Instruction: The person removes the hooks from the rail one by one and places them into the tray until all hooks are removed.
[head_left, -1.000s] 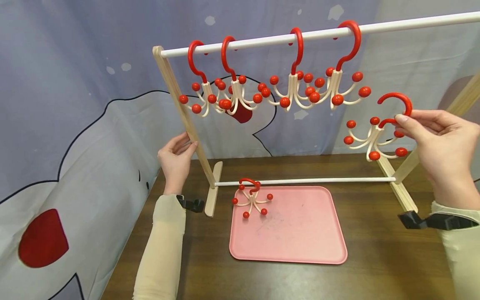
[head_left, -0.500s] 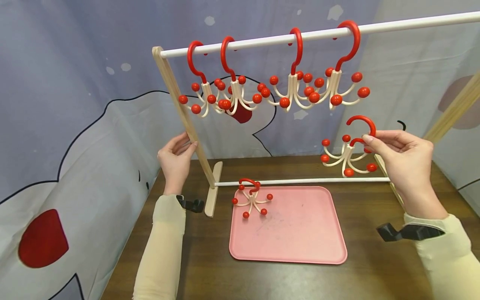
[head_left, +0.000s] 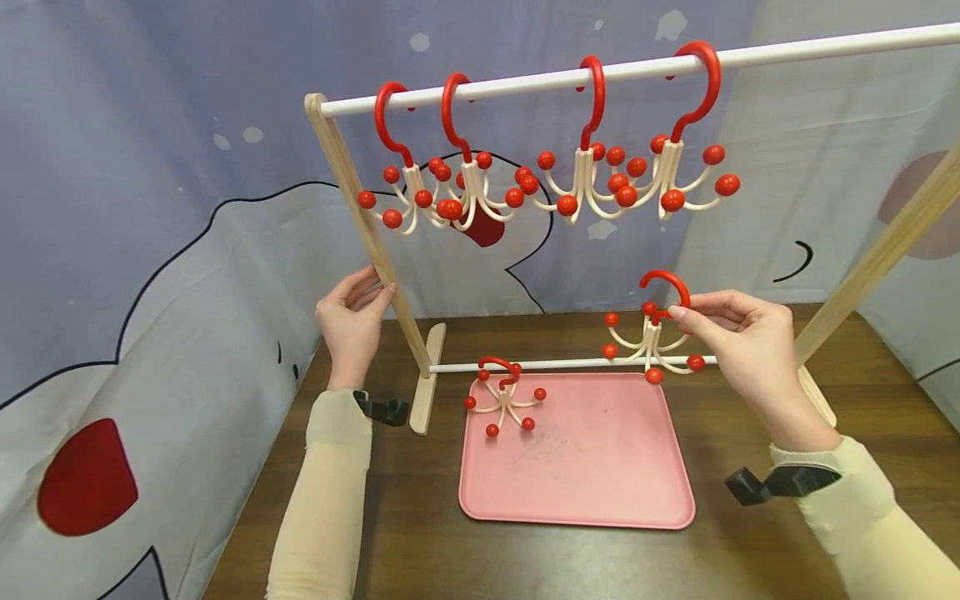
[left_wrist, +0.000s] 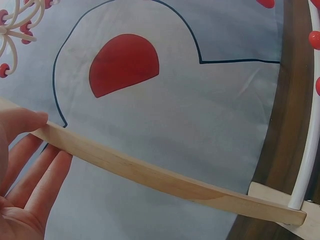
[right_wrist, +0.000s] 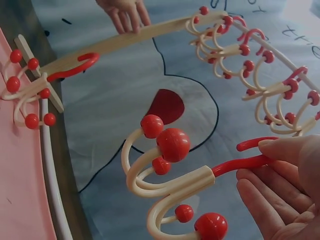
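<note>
Between thumb and fingers my right hand (head_left: 750, 358) pinches the red hook of a cream hanger (right_wrist: 195, 180), whose curved arms end in red balls. It is held upright near the rack's lower white bar, over the back right of the pink tray (head_left: 600, 492). My left hand (head_left: 351, 321) grips the left wooden post (left_wrist: 150, 172) of the rack, thumb in front. Several hangers of the same kind, such as one at the right (head_left: 667, 171), hang by their hooks from the white top rod (head_left: 525, 87). Another hanger (head_left: 504, 400) stands on the tray's back left.
The rack's right post (head_left: 877, 250) slants beyond my right hand, its foot (head_left: 816, 396) on the brown wooden table (head_left: 420, 533). The lower bar (head_left: 570, 364) runs just behind the tray. A patterned curtain (head_left: 225, 292) closes off the back and left.
My right hand has moved left and down with the hanger, from beside the right post to over the tray's back right. My left hand has stayed on the post.
</note>
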